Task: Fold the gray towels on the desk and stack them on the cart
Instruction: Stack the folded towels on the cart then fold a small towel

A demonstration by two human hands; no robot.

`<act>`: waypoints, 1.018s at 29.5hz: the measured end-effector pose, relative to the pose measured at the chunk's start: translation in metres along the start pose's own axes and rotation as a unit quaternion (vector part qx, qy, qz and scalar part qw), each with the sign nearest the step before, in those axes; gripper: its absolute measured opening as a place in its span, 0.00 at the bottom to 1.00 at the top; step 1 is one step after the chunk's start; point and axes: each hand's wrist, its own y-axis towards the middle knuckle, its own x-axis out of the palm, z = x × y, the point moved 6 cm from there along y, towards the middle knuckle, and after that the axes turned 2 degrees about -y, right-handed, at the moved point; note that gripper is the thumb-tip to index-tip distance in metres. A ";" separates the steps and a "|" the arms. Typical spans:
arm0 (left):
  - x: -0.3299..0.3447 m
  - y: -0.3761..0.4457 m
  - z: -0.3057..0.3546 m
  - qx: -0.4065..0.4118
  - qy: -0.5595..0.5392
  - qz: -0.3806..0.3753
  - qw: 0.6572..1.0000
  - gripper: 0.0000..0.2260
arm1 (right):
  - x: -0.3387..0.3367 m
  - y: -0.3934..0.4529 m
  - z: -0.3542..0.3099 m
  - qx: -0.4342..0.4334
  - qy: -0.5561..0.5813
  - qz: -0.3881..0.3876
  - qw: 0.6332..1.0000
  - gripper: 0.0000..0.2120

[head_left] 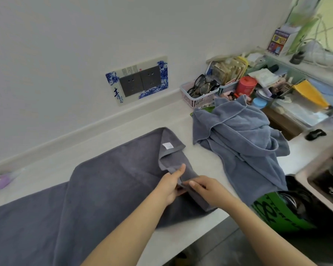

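Now both hands, left hand [171, 186] and right hand [206, 189], pinch the near-right corner of the dark gray towel [96, 189] spread over the desk [198, 156], soft, limp cloth that looks best gripped at hemmed corners.
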 end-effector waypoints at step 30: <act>-0.239 -0.218 0.002 0.110 -0.027 0.186 0.976 0.14 | 0.119 0.171 -0.185 0.003 0.347 -0.074 0.935 0.11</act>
